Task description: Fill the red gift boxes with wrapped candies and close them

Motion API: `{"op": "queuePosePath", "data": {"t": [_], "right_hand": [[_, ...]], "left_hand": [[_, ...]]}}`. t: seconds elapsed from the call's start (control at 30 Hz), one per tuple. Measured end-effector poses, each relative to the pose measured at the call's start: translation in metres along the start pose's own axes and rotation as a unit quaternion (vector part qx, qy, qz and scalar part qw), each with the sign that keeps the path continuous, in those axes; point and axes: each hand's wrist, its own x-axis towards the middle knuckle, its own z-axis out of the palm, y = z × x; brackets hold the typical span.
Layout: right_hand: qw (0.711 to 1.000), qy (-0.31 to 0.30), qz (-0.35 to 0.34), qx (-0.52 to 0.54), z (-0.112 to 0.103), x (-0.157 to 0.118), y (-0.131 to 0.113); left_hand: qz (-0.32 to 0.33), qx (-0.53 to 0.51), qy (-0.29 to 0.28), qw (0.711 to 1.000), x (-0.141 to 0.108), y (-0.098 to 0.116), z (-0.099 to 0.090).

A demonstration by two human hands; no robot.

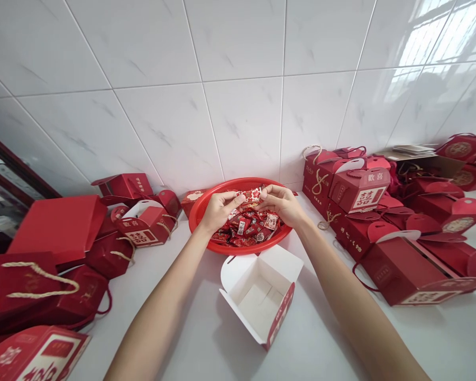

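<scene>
Both my hands are over a red plastic basket (198, 222) full of wrapped candies (248, 228). Between them they stretch a red-and-white patterned candy wrapper (250, 197); whether a sweet is inside I cannot tell. My left hand (221, 209) pinches its left end between thumb and fingers, and my right hand (281, 203) pinches the right end. In front of the basket stands a red gift box (280, 317) with its flaps open and its white inside showing no contents.
Red gift boxes with rope handles (143, 225) crowd the left side of the white table (174, 317). More red boxes (412, 264) are stacked on the right, with a cardboard carton (446, 164) behind. A tiled wall (241, 121) rises behind the basket.
</scene>
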Motion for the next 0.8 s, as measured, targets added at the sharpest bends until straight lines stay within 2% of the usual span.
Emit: {"op": "queuePosePath", "data": {"t": [0.8], "right_hand": [[1.0, -0.015, -0.009, -0.011, -0.0003, -0.0021, -0.0018]], "left_hand": [[0.0, -0.005, -0.007, 1.0, 0.0004, 0.0001, 0.0003]]}}
